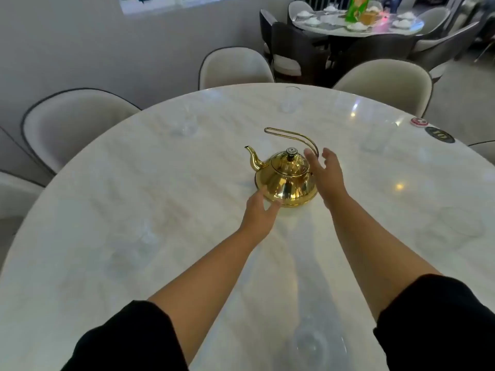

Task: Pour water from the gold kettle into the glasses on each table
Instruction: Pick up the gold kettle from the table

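Observation:
A shiny gold kettle (284,180) stands upright in the middle of a round white marble table (134,183), spout to the left, its wire handle tilted back. My left hand (258,212) is open just at the kettle's near left base. My right hand (328,175) is open beside its right side, fingers near the handle. Neither hand grips anything. Several clear glasses stand around the table, faint against the marble: one at the far edge (290,99), one at the back left (184,127), one at the right (375,140), one close to me (312,341).
Cream padded chairs (77,124) ring the table at left and back. A red and a black round marker (439,134) lie at the right rim. A second set table (356,24) with bowls and dark chairs stands at the back right.

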Demonstrator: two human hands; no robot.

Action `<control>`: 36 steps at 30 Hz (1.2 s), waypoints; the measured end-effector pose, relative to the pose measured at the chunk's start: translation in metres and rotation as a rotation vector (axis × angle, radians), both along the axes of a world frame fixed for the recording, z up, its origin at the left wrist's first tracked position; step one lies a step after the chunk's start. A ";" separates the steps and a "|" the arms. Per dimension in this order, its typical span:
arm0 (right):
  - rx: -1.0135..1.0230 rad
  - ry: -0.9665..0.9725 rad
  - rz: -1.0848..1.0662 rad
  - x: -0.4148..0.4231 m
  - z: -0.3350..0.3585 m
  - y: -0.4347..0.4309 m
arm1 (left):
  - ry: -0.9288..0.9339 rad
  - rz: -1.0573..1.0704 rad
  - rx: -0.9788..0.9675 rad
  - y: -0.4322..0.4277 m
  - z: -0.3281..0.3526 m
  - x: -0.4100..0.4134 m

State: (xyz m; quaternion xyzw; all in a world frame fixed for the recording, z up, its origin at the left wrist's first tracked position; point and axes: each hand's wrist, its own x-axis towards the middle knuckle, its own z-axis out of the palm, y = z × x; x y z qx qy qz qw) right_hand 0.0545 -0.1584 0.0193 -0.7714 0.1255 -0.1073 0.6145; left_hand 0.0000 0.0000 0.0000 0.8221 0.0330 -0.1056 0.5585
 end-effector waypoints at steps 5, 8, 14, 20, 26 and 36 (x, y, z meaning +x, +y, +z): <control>-0.066 -0.117 0.033 0.040 -0.006 -0.006 | 0.013 0.082 -0.040 -0.019 -0.022 0.054; 0.032 -0.127 0.081 0.052 -0.006 -0.014 | 0.050 0.147 -0.126 -0.028 -0.034 0.069; 0.173 -0.041 0.207 0.061 -0.002 -0.025 | 0.018 0.232 -0.136 -0.045 -0.045 0.072; 0.381 -0.040 0.091 0.047 -0.007 -0.022 | -0.008 0.171 -0.156 -0.041 -0.048 0.065; 0.433 -0.114 0.025 -0.010 0.022 -0.033 | 0.089 0.032 -0.193 -0.051 -0.024 0.028; 0.442 -0.148 -0.171 -0.170 0.080 -0.071 | 0.202 -0.326 -0.174 -0.074 0.045 -0.095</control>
